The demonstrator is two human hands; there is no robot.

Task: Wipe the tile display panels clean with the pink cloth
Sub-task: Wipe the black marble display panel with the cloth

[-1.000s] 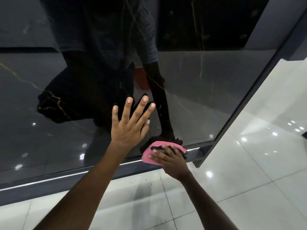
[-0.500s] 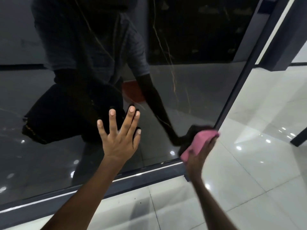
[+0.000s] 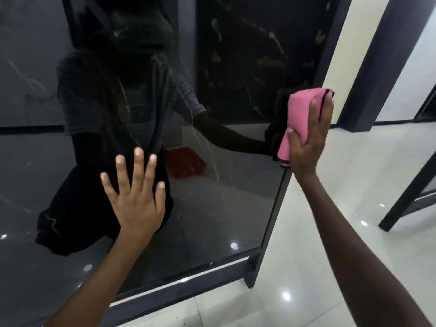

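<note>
A tall, glossy black tile display panel [image 3: 236,197] with thin gold veining fills most of the view, mirroring the person and the white floor [image 3: 354,232] lights. It stands in a dark metal frame [image 3: 188,283] on the pale polished floor. The left hand [image 3: 135,197] lies flat on the panel, fingers straight and spread. The right hand [image 3: 309,138] presses a folded pink cloth [image 3: 299,116] with a dark edge against the panel's right edge, thumb and fingers wrapped round it.
</note>
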